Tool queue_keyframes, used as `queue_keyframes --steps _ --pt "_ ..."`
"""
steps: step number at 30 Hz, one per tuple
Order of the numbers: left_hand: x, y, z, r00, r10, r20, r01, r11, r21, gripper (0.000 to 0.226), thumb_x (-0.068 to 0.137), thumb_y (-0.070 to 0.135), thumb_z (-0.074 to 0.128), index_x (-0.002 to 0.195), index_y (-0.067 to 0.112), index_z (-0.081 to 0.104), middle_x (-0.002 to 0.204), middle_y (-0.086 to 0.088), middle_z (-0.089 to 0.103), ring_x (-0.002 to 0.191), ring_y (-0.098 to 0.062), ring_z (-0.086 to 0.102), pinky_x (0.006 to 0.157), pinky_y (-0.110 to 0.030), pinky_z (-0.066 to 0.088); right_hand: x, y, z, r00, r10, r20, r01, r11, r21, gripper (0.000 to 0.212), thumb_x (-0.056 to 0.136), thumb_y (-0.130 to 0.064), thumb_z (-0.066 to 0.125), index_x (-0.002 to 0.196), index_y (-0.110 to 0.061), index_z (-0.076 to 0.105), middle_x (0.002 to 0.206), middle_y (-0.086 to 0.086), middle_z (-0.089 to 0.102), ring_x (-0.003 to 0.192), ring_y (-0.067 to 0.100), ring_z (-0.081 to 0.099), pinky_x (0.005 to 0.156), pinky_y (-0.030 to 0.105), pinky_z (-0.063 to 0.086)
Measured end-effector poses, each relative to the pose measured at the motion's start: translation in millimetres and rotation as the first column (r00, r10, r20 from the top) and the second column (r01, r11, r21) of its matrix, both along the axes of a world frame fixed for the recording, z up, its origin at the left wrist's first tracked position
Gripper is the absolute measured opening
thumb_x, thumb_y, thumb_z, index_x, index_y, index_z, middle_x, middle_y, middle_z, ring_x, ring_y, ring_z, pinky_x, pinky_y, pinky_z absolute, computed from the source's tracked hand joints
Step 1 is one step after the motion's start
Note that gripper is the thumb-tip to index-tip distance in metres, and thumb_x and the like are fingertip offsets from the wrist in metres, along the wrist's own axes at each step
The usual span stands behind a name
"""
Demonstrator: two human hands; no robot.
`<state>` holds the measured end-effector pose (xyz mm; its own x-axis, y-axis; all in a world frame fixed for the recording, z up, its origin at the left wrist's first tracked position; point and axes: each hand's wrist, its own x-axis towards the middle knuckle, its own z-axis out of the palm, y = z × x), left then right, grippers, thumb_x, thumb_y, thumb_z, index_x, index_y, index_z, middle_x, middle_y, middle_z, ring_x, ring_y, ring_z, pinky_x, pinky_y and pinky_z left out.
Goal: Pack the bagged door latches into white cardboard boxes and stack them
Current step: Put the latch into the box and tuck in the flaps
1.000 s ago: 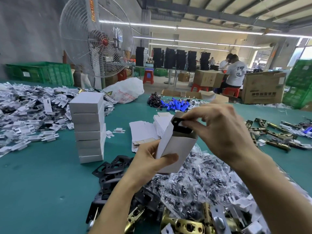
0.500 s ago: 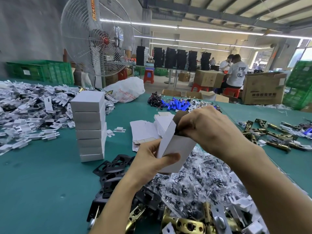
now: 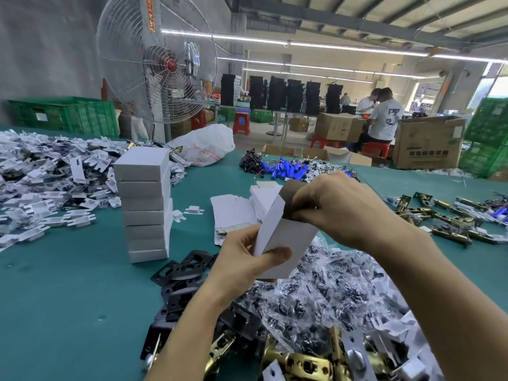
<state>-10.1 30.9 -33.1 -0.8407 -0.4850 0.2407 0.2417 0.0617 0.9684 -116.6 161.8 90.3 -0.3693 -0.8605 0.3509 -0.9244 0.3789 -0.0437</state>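
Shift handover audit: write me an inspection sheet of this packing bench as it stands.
Surface: green table cover, bare at near left.
Job's things: white cardboard box held above the pile of bagged parts; stack of closed white boxes at left; flat box blanks behind the hands; brass latches at right.
Clutter: heap of white plastic pieces far left; black plates near the left forearm; white plastic bag.
Hands: left hand grips the box's lower end; right hand curls over its open top.
Cables: thin wires tangled beside blue cylinders.
Surroundings: pedestal fan, green crates, cardboard cartons, seated people.
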Motion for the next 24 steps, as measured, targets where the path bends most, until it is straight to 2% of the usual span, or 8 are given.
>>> queue_keyframes --steps 5,6,8,11,13,16,20,24 --pt "-1 -2 3 0.990 0.104 -0.097 -0.095 0.991 0.098 0.042 0.066 0.019 0.092 0.105 0.016 0.075 0.099 -0.007 0.076 0.090 -0.025 0.072 0.069 -0.041 0.063 -18 17 -17 0.984 0.058 0.169 0.022 0.899 -0.437 0.004 0.089 -0.025 0.071 0.086 -0.026 0.074 0.074 -0.015 0.069 0.070 0.003 0.066 0.068 0.040 0.058" --pt "-1 -3 3 0.985 0.125 -0.120 -0.108 0.985 0.137 0.043 0.065 0.021 0.093 0.105 0.017 0.075 0.101 -0.007 0.076 0.095 -0.027 0.072 0.071 -0.039 0.063 -23 21 -23 0.977 0.019 0.212 0.067 0.917 -0.393 0.006 0.089 -0.025 0.070 0.084 -0.027 0.071 0.072 -0.015 0.067 0.069 0.002 0.065 0.070 0.040 0.059" --pt "0 -5 3 0.972 0.158 -0.175 -0.119 0.970 0.212 0.043 0.064 0.028 0.090 0.104 0.021 0.076 0.105 -0.008 0.076 0.100 -0.028 0.071 0.076 -0.036 0.061 -32 25 -40 0.955 -0.129 0.267 0.157 0.984 -0.086 0.005 0.089 -0.030 0.070 0.085 -0.029 0.069 0.078 -0.014 0.068 0.073 0.002 0.065 0.077 0.039 0.059" --pt "0 -6 4 0.958 0.184 -0.222 -0.128 0.961 0.247 0.044 0.060 0.033 0.091 0.100 0.025 0.077 0.109 -0.010 0.074 0.103 -0.032 0.070 0.081 -0.050 0.061 -34 27 -68 0.932 -0.252 0.261 0.172 0.940 0.294 0.020 0.085 -0.044 0.073 0.093 -0.026 0.073 0.082 -0.015 0.068 0.076 0.002 0.065 0.076 0.030 0.056" --pt "-1 -5 4 0.956 0.187 -0.224 -0.134 0.964 0.231 0.042 0.059 0.035 0.087 0.099 0.023 0.078 0.108 -0.012 0.074 0.104 -0.037 0.068 0.084 -0.060 0.058 -27 24 -82 0.913 -0.233 0.335 0.119 0.938 0.326 0.031 0.080 -0.055 0.073 0.088 -0.025 0.073 0.075 -0.016 0.066 0.069 -0.001 0.064 0.069 0.026 0.055" --pt "-1 -3 5 0.963 0.188 -0.193 -0.147 0.967 0.210 0.038 0.059 0.042 0.085 0.093 0.028 0.080 0.102 -0.008 0.076 0.095 -0.026 0.071 0.086 -0.060 0.057 -14 19 -100 0.921 -0.233 0.313 0.092 0.909 0.407 0.041 0.072 -0.059 0.076 0.096 -0.026 0.070 0.085 -0.015 0.063 0.076 0.000 0.061 0.070 0.025 0.054" --pt "0 -3 5 0.969 0.172 -0.178 -0.136 0.971 0.197 0.037 0.059 0.044 0.084 0.094 0.032 0.080 0.101 -0.005 0.077 0.095 -0.023 0.072 0.086 -0.054 0.059 -8 16 -111 0.932 -0.273 0.239 0.145 0.883 0.446 0.038 0.080 -0.037 0.076 0.113 -0.027 0.060 0.106 -0.004 0.055 0.095 0.015 0.059 0.083 0.034 0.053" --pt "0 -4 4 0.972 0.177 -0.153 -0.143 0.968 0.208 0.031 0.064 0.038 0.088 0.094 0.031 0.080 0.101 -0.005 0.077 0.096 -0.027 0.073 0.080 -0.048 0.061 -10 17 -112 0.919 -0.282 0.275 0.158 0.903 0.399 0.025 0.087 -0.018 0.067 0.111 -0.022 0.065 0.108 -0.003 0.061 0.092 0.011 0.060 0.085 0.032 0.054"
